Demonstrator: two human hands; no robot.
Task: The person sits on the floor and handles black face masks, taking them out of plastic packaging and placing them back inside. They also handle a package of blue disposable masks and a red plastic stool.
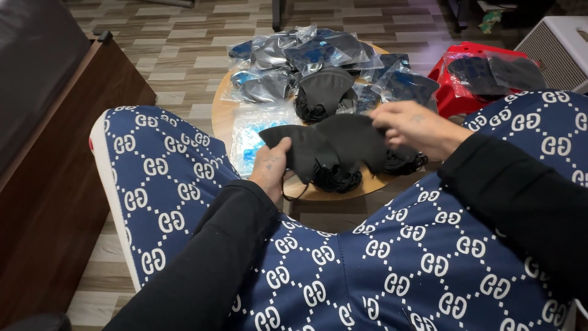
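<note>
Both hands sit over the front edge of the round wooden tabletop point(223, 113), working a fanned bunch of black face masks point(331, 147). Left hand point(271, 167) pinches the left end of the bunch, thumb on top, fingers underneath; right hand point(416, 127) grips the right end from above, fingers curled into the fabric. The masks look like thin soft cloth: very light, floppy, no stiffness, so they sag and fan out wherever they're unsupported. Low slip risk on fabric, but the layers slide on each other, so pinch across the whole stack near the side edges, not one layer. Elastic ear loops point(337, 181) hang in a tangled clump below, likely to snag, so avoid lifting by those. Not fragile; creasing is the only concern. More loose black masks point(324, 92) are piled mid-table, with clear plastic-bagged masks point(306, 52) behind, which look slick and crinkly. A flat clear packet with blue print point(248, 138) lies just left of the held bunch. More bagged masks lie on a red stool point(456, 92) to the right.
</note>
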